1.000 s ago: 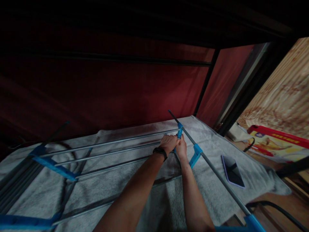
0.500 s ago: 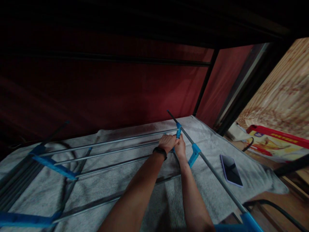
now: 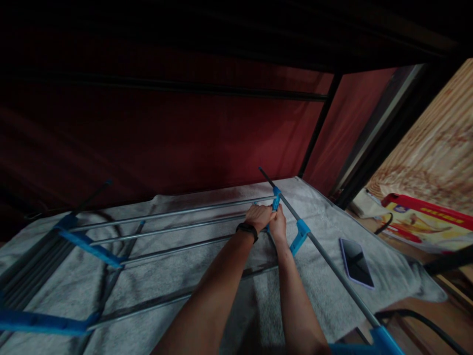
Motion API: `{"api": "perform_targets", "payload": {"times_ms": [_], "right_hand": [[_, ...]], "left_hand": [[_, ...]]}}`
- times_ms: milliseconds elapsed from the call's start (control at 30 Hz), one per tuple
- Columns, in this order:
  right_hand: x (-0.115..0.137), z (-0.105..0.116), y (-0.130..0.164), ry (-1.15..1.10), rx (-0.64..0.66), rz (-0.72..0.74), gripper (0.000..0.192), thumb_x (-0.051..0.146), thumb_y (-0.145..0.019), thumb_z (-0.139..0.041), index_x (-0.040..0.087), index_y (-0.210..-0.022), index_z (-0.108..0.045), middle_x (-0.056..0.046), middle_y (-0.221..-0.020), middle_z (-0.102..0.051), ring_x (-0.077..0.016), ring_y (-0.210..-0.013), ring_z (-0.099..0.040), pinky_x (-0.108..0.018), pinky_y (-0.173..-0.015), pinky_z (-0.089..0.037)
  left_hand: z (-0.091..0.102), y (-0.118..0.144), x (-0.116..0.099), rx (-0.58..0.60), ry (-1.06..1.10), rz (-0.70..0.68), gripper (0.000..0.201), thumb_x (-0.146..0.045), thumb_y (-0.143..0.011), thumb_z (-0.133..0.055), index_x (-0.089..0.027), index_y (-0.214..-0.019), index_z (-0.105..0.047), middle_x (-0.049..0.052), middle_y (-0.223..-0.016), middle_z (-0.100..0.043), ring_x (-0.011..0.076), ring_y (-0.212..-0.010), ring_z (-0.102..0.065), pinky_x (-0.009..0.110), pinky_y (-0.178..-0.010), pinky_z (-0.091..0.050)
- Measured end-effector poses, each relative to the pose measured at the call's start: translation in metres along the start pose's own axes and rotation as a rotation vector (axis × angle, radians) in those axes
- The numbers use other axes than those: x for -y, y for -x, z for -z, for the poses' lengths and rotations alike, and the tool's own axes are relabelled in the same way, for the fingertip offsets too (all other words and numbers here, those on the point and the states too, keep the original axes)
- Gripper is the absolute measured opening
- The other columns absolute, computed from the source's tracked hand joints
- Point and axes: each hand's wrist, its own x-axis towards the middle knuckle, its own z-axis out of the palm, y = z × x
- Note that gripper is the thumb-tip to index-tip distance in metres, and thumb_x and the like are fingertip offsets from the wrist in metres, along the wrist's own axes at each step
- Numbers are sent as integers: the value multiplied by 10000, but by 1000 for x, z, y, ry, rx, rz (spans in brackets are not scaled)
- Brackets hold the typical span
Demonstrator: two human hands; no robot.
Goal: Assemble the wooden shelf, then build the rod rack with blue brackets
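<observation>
A rack of thin grey metal tubes (image 3: 177,211) joined by blue plastic brackets lies across a grey cloth. At its far right corner my left hand (image 3: 259,216), with a black band on its wrist, is closed around the end of a metal tube (image 3: 207,223). Right beside it, touching it, my right hand (image 3: 278,226) grips the blue bracket (image 3: 276,199); fingers hide most of the joint. A long side tube (image 3: 332,266) runs past my right hand. Another blue bracket (image 3: 300,236) sits on it, close to my right wrist.
Under the rack is the grey cloth (image 3: 318,291). A phone (image 3: 356,262) lies on it to the right. Several grey tubes (image 3: 37,261) are bundled at left. A dark frame post (image 3: 384,123) stands at right, with a red-and-yellow box (image 3: 428,222) beyond. A red panel (image 3: 185,143) closes the back.
The view has shifted slightly, so the left end of the rack sits a little further right and higher. Both hands keep the same grip at the corner.
</observation>
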Motion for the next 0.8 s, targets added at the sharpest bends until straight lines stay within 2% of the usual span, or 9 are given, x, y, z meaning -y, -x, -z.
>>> {"api": "perform_targets", "payload": {"times_ms": [133, 300, 533, 633, 800], "right_hand": [[-3, 4, 3, 21, 7, -2, 346, 227, -801, -403, 187, -1101, -572, -69, -903, -640, -203, -788, -559, -306, -729, -437], [-11, 6, 1, 39, 51, -11, 269, 323, -806, -457, 198, -1020, -563, -33, -810, -589, -190, -698, -516, -291, -642, -394], [-12, 9, 2, 173, 72, -74, 419, 387, -816, -435, 174, -1161, -541, -38, -782, -576, -221, -715, -532, -303, -632, -358], [-13, 8, 2, 161, 72, -77, 452, 392, -808, -447, 166, -1188, -540, -44, -806, -596, -219, -726, -538, -305, -651, -376], [-8, 6, 3, 77, 43, -41, 412, 338, -803, -437, 161, -1154, -562, -40, -797, -611, -198, -718, -537, -294, -665, -404]], "left_hand": [[-9, 2, -1, -80, 5, 18, 459, -507, -978, -381, -186, -1105, -683, 139, -1011, -738, 282, -1020, -688, 401, -930, -482], [-15, 2, -1, -153, 10, -5, 524, -559, -969, -361, -146, -1142, -633, 147, -964, -732, 309, -977, -695, 443, -888, -502], [-18, 2, 0, -171, -2, -33, 578, -571, -991, -252, -150, -1076, -639, 125, -911, -735, 278, -932, -706, 412, -853, -507], [-19, 2, 1, -189, -20, -46, 568, -561, -994, -268, -146, -1055, -650, 123, -909, -736, 270, -927, -706, 406, -867, -499], [-17, 1, 1, -148, -30, -65, 480, -520, -991, -356, -155, -1054, -662, 128, -933, -737, 274, -954, -702, 404, -878, -496]]}}
